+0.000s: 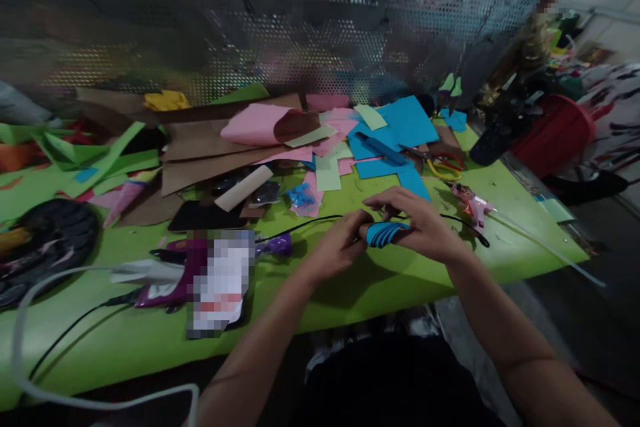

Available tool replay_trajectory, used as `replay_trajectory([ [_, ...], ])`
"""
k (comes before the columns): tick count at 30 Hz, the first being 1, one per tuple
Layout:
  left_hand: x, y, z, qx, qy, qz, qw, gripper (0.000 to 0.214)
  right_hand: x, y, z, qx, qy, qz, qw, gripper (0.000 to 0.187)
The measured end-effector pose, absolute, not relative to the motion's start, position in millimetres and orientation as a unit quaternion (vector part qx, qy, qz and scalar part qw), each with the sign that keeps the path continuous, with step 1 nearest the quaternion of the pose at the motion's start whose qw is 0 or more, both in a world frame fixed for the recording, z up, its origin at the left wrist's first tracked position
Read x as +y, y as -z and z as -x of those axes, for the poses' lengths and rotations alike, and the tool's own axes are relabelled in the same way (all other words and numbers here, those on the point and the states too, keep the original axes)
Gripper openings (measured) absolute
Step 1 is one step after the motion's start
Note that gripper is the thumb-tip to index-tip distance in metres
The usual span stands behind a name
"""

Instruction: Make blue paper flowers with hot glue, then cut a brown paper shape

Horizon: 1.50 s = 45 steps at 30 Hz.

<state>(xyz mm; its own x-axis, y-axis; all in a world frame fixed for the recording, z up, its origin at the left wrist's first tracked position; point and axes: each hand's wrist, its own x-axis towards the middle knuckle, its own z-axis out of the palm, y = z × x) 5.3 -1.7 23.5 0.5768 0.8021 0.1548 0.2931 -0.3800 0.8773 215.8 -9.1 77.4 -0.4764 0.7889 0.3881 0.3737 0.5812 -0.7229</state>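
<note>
In front of me, both my hands hold a small blue layered piece (387, 235), its edges fanned like stacked folds; whether it is felt, foam or paper I cannot tell. My left hand (343, 243) pinches it at its left end. Around its right end curl the thumb and fingers of my right hand (420, 221). A thin black cord (305, 221) passes behind my hands. To the right lies a pink glue gun (477, 209) with a long clear glue stick behind it. Scissors (447, 163) with yellow and red handles rest beyond it.
Blue sheets (405, 121), a curled pink sheet (257, 123) and brown sheets (200, 153) cover the back of the green table (340, 307). At left are a purple corded tool (173, 290), a black ring-shaped object (75, 233) and a white cable (100, 403). Beyond the right edge stands a red container (555, 137).
</note>
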Motion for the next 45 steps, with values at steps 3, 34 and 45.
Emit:
replay_trajectory([
  [3,3,-17,-3,0.362,-0.363,-0.702,0.494,0.016,4,-79,-218,-0.764,-0.332,0.388,0.395,0.038],
  [34,13,-16,3,0.439,-0.416,-0.628,0.490,0.051,38,-50,-202,-0.636,-0.429,0.411,0.492,0.017],
  [45,18,-6,3,0.421,-0.442,-0.593,0.525,0.051,40,-49,-204,-0.628,-0.427,0.429,0.488,0.022],
])
